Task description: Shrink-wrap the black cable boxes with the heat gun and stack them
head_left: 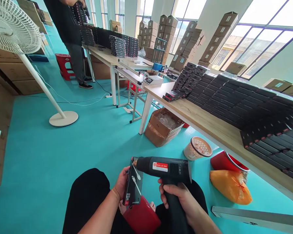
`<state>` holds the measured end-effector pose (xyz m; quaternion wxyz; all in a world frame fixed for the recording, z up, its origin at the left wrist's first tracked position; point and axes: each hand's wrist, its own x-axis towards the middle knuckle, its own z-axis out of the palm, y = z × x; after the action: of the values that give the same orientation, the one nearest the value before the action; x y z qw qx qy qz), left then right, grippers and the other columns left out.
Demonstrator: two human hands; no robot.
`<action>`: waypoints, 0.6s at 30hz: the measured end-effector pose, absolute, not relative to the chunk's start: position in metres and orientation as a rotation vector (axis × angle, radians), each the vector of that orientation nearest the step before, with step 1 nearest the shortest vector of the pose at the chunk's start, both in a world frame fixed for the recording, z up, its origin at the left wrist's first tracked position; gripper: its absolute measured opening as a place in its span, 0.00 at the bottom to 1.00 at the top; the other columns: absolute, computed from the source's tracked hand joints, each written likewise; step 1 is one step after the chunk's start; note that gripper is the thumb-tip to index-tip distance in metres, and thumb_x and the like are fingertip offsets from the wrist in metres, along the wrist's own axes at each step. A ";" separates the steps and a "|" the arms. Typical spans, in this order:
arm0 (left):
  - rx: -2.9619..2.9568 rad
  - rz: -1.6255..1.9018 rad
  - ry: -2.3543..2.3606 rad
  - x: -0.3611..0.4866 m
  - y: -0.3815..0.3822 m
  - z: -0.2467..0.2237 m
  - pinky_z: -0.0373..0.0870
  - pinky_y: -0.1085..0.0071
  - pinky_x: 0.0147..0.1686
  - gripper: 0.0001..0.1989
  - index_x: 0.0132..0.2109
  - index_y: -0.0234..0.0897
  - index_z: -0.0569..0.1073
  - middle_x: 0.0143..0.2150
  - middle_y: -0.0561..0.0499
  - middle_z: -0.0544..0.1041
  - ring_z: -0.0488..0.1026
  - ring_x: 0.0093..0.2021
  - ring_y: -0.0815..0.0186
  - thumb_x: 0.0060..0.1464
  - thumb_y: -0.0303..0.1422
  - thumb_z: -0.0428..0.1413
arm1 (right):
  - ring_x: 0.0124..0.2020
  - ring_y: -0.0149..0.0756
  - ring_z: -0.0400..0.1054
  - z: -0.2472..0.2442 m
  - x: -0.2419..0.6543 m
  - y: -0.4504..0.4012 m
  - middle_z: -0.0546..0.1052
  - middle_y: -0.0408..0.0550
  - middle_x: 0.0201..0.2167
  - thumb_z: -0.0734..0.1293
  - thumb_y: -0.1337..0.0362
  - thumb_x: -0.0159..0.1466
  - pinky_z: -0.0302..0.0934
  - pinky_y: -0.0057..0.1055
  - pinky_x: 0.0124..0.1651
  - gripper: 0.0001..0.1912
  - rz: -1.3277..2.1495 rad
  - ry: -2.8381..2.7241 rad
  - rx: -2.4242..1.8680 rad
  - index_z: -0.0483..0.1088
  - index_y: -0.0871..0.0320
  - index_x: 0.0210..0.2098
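Observation:
A black heat gun [167, 169] with a red and white label is gripped round its handle by my right hand [174, 196]. Its nozzle points left, over the top end of a slim black box [133, 187] printed with white cables. My left hand [122, 183] holds that box by its left edge, above my lap. Part of the box's top end lies behind the nozzle. Below the box sits a red stool-like object [143, 217] between my legs.
Stacked black boxes [224, 97] fill the long table [200, 117] at right. Beneath it are an open carton [161, 130], a wastebasket [197, 149], a red bucket [227, 162] and an orange bag [230, 187]. A fan [63, 118] and a standing person [74, 42] are at left.

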<state>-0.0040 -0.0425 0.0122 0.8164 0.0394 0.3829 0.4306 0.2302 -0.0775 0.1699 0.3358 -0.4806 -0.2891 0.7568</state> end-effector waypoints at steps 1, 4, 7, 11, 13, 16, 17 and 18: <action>0.079 0.939 0.844 -0.005 -0.042 0.010 0.74 0.62 0.30 0.20 0.38 0.36 0.79 0.25 0.46 0.80 0.78 0.26 0.56 0.54 0.49 0.56 | 0.21 0.31 0.66 0.174 0.231 -0.079 0.76 0.44 0.24 0.75 0.61 0.52 0.60 0.29 0.26 0.15 2.033 -0.874 -1.272 0.77 0.61 0.37; 0.006 0.994 0.845 -0.008 -0.040 0.007 0.74 0.63 0.31 0.18 0.36 0.37 0.78 0.25 0.47 0.80 0.79 0.28 0.56 0.55 0.48 0.56 | 0.21 0.32 0.65 0.179 0.239 -0.084 0.74 0.43 0.19 0.73 0.63 0.52 0.60 0.30 0.28 0.07 2.119 -1.251 -1.420 0.75 0.60 0.28; -0.040 1.075 0.750 -0.012 -0.037 0.013 0.76 0.59 0.38 0.21 0.40 0.34 0.79 0.31 0.42 0.83 0.81 0.37 0.50 0.55 0.49 0.55 | 0.23 0.34 0.64 0.172 0.249 -0.092 0.72 0.42 0.19 0.73 0.56 0.52 0.60 0.33 0.29 0.13 1.920 -1.237 -1.573 0.76 0.60 0.32; -0.021 1.146 0.675 -0.014 -0.034 0.020 0.75 0.52 0.47 0.27 0.48 0.32 0.78 0.40 0.38 0.83 0.80 0.46 0.44 0.54 0.51 0.55 | 0.24 0.35 0.65 0.159 0.256 -0.109 0.74 0.44 0.21 0.77 0.50 0.48 0.59 0.33 0.31 0.25 1.966 -0.953 -1.465 0.77 0.61 0.39; 0.006 1.136 0.677 -0.013 -0.034 0.019 0.74 0.50 0.48 0.28 0.51 0.32 0.77 0.42 0.38 0.83 0.80 0.47 0.43 0.53 0.51 0.55 | 0.25 0.35 0.66 0.155 0.257 -0.118 0.77 0.48 0.25 0.80 0.52 0.45 0.60 0.33 0.32 0.26 2.051 -0.830 -1.401 0.78 0.63 0.38; 0.031 1.093 0.697 -0.011 -0.034 0.015 0.75 0.51 0.49 0.24 0.48 0.33 0.78 0.41 0.39 0.83 0.80 0.46 0.45 0.54 0.48 0.56 | 0.24 0.33 0.67 0.151 0.257 -0.119 0.77 0.49 0.29 0.81 0.52 0.47 0.60 0.31 0.28 0.27 1.976 -0.632 -1.284 0.79 0.64 0.40; 0.033 1.073 0.700 -0.010 -0.035 0.013 0.75 0.52 0.48 0.22 0.47 0.33 0.78 0.39 0.39 0.83 0.81 0.46 0.45 0.54 0.47 0.56 | 0.24 0.32 0.67 0.150 0.257 -0.116 0.77 0.48 0.29 0.80 0.52 0.48 0.59 0.30 0.27 0.26 1.935 -0.556 -1.250 0.79 0.63 0.40; 0.032 1.047 0.696 -0.009 -0.036 0.012 0.75 0.52 0.48 0.21 0.45 0.34 0.79 0.38 0.40 0.83 0.81 0.45 0.46 0.54 0.46 0.57 | 0.24 0.31 0.67 0.150 0.257 -0.111 0.76 0.47 0.29 0.80 0.54 0.49 0.59 0.28 0.25 0.25 1.905 -0.473 -1.224 0.79 0.63 0.41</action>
<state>-0.0092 -0.0356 0.0117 0.8086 0.0149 0.3255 0.4898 0.2571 -0.1111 0.1502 0.4024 -0.4842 -0.1873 0.7540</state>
